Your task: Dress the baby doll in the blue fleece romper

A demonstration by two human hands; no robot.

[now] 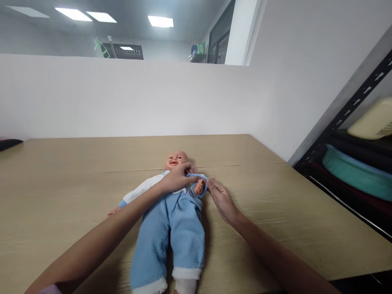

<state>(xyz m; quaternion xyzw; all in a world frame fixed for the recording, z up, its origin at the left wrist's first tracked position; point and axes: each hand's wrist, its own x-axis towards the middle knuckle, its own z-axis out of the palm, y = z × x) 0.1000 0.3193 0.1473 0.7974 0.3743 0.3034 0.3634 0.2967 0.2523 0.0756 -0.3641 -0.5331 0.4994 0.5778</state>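
A baby doll (174, 159) lies on its back on the wooden table, head away from me. It wears a white top and fuzzy light-blue trousers (185, 228) with white hems. Across the doll's chest reaches my left hand (179, 178), its fingers closed on the clothing by the shoulder. My right hand (223, 201) pinches the edge of a blue sleeve cuff (206, 188). Inside that cuff's opening shows the doll's small hand (199, 187). The doll's other arm (141, 190) is sleeved and stretched out to the left. My left fingertips are partly hidden.
The wooden table (76, 196) ends at a white partition wall (122, 98). At the right stands a black metal shelf (346, 110) with a teal basin (357, 171) and a cream-coloured container (372, 120). A dark object (10, 144) sits at the far left edge.
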